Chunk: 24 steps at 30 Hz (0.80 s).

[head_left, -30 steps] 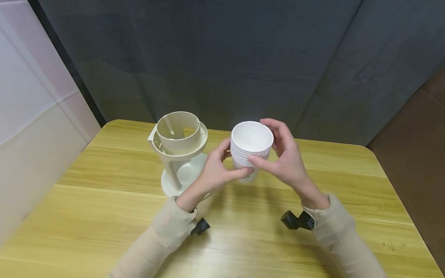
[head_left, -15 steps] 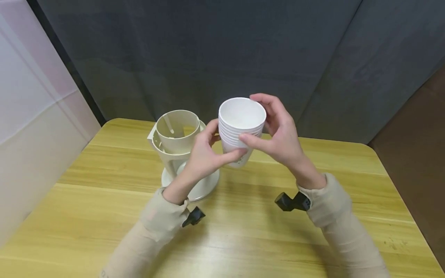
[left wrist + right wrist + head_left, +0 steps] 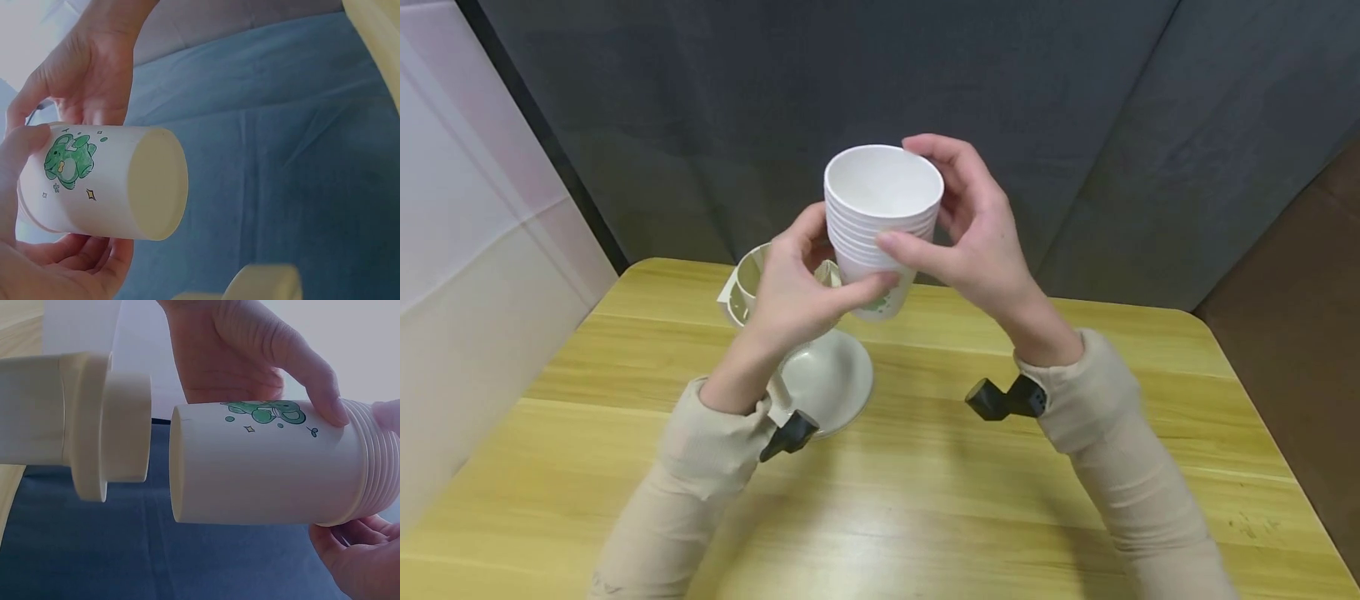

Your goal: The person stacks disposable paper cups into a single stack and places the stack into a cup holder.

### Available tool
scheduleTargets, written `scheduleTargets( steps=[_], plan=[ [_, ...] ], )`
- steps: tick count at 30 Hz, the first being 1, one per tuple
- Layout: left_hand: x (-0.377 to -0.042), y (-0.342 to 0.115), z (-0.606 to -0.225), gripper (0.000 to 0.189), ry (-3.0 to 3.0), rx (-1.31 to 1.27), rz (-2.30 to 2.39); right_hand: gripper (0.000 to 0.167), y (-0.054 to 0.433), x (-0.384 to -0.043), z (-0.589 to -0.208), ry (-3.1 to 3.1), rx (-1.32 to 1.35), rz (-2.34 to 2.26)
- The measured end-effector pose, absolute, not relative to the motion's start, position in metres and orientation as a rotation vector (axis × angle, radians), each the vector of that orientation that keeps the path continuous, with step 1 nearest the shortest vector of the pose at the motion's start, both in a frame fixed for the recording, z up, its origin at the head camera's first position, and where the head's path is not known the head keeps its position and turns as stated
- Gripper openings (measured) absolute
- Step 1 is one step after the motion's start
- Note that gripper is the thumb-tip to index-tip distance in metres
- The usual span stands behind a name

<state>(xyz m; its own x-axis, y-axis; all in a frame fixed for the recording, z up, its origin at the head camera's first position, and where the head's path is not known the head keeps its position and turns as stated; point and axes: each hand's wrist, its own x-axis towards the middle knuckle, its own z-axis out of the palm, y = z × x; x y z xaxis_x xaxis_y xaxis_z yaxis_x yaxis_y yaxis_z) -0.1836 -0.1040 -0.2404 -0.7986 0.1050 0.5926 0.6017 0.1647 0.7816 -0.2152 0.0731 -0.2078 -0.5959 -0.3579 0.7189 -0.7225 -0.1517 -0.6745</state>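
A stack of white paper cups, nested with their mouths up, is held in the air between both hands. My left hand grips the lower part from the left, its thumb across the front. The right hand holds the stacked rims from the right, thumb in front and fingers behind. In the left wrist view a green cartoon animal shows on the outer paper cup, along with its plain base. A cream cup dispenser with a round base stands below and behind my left hand, which hides much of its upper ring.
The wooden table carries the dispenser toward its back left. Behind it hangs a dark curtain, and a white panel stands on the left. Black wrist cameras jut inward from the sleeves.
Both hands have raised the stack of paper cups and carried it leftward, toward the dispenser. My left hand and forearm now cover more of the dispenser; the grip looks the same.
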Motion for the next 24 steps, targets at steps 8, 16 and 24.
scheduleTargets(
  steps=[8, 16, 24],
  plan=[
    [-0.184, -0.126, -0.224, 0.057, -2.061, -0.634, -1.655, 0.062, 0.051, -0.219, -0.195, -1.809, 1.236, 1.873],
    [-0.183, -0.147, -0.213, 0.054, -2.042, -0.577, -1.66, 0.065, 0.027, -0.223, -0.185, -1.845, 1.238, 1.924],
    [-0.188, -0.164, -0.215, 0.055, -2.066, -0.534, -1.638, 0.068, 0.009, -0.232, -0.186, -1.901, 1.233, 1.966]
  ],
)
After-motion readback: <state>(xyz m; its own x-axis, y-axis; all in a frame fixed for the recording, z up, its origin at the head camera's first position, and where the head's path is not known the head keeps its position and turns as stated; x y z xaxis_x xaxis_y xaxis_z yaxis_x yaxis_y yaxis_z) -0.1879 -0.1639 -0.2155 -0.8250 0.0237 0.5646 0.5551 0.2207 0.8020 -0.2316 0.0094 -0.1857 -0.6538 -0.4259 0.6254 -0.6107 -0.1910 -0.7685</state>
